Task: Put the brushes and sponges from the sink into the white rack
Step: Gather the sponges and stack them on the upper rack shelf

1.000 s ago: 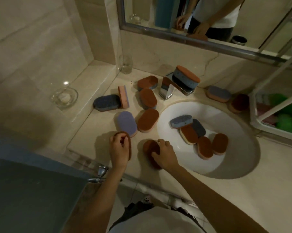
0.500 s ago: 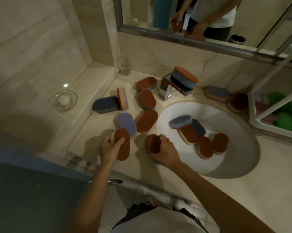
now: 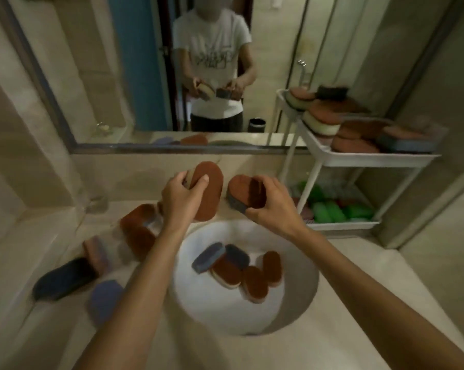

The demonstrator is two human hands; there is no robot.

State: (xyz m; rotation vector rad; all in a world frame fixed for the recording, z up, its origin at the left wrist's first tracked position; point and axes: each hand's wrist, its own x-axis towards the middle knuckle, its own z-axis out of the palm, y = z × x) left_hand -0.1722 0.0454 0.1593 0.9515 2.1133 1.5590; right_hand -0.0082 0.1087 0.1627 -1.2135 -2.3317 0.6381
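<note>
My left hand (image 3: 180, 196) holds a brown oval sponge (image 3: 209, 188) raised above the back of the counter. A second brown sponge with a grey-blue underside (image 3: 238, 192) is gripped in my right hand (image 3: 270, 201), level with the first. Both hang over the far rim of the white sink (image 3: 300, 284), where several brown and blue sponges (image 3: 238, 268) lie in a cluster. The white rack (image 3: 364, 157) stands at the right; its top shelf carries a pile of brown and blue sponges, and green items sit on the lower shelf.
More sponges lie on the counter left of the sink: a brown one (image 3: 138, 231), a dark blue one (image 3: 62, 279), a lilac one (image 3: 105, 300). A mirror (image 3: 145, 76) fills the back wall. The frame is motion-blurred.
Both hands lifted their sponges off the counter's front edge and rose toward the mirror. The camera tilted up, bringing the rack's top shelf into view.
</note>
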